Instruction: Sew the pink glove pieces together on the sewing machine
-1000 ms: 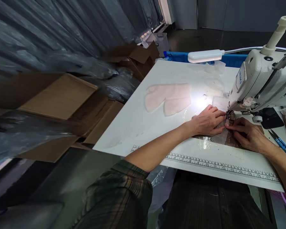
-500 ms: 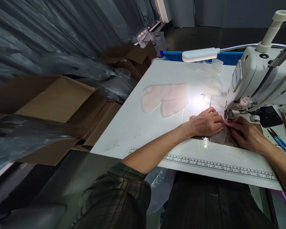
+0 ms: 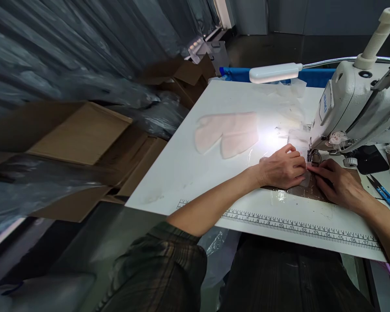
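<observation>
Guiding: a piece of thin whitish fabric (image 3: 299, 137) is steadied by two hands beside the needle area of the white sewing machine (image 3: 341, 99), right of centre in the frame.
Left hand: the left hand (image 3: 282, 168) is laid palm down over the fabric, its fingers bent and held together; whether an edge is pinched beneath cannot be told.
Right hand: the right hand (image 3: 339, 184) is rested over the brown plate (image 3: 314, 191), its foremost fingertip brought close to the left fingers; a pinch there cannot be made out.
Handling: light, even pressure seems best, as such thin material could easily be puckered; fingertips should be kept clear of the needle.
Lighting: a bright patch is thrown left of the machine, below the white lamp (image 3: 274, 73); the edge is best watched there.
Pale pink cut piece (image 3: 227, 131): laid flat, mid-frame, well apart from the hands.
Blue-handled snips (image 3: 388, 196): placed at the far right.
</observation>
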Motion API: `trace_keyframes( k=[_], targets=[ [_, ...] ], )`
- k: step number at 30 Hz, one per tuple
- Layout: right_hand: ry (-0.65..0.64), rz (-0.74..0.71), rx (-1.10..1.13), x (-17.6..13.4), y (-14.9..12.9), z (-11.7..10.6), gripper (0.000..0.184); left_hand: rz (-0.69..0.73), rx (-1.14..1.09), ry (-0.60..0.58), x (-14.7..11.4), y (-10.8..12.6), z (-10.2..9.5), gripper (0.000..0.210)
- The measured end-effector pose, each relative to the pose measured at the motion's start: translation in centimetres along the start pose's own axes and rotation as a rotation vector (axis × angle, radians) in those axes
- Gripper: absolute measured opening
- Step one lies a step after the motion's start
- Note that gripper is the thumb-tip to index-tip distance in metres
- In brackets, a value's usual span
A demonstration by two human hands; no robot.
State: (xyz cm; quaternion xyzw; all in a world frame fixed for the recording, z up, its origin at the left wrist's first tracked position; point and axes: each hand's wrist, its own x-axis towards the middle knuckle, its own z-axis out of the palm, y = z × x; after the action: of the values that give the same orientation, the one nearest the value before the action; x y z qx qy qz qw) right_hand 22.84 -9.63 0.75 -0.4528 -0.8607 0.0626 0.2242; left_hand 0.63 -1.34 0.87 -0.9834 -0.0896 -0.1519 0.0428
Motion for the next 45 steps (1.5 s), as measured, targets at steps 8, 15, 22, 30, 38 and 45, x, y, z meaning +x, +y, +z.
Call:
trace_keyframes(
  k=[8, 15, 22, 30, 38, 45],
  targets=[
    [-0.031, -0.008, -0.025, 0.0, 0.0, -0.1, 0.038, 0.044, -0.066, -0.003, 0.1, 0.3, 0.1, 0.036],
    [-0.061, 0.048, -0.015, -0.1, -0.1, -0.1, 0.040, 0.036, -0.030, -0.035, 0.0, 0.3, -0.6, 0.037],
    [-0.054, 0.059, -0.018, -0.1, -0.2, -0.1, 0.041, -0.003, -0.023, -0.064, -0.2, 0.0, -0.3, 0.038],
    [-0.053, 0.091, -0.002, -0.3, 0.0, 0.2, 0.041, -0.062, -0.003, -0.118, -0.1, 0.0, -0.5, 0.038],
    [-0.063, 0.107, 0.041, 0.1, -0.1, -0.5, 0.040, -0.125, 0.005, -0.173, 0.0, 0.1, -0.8, 0.039],
    [-0.112, 0.374, 0.133, 0.6, -0.6, -2.0, 0.038, -0.158, 0.002, -0.193, 0.2, -0.2, -1.0, 0.044]
  ],
)
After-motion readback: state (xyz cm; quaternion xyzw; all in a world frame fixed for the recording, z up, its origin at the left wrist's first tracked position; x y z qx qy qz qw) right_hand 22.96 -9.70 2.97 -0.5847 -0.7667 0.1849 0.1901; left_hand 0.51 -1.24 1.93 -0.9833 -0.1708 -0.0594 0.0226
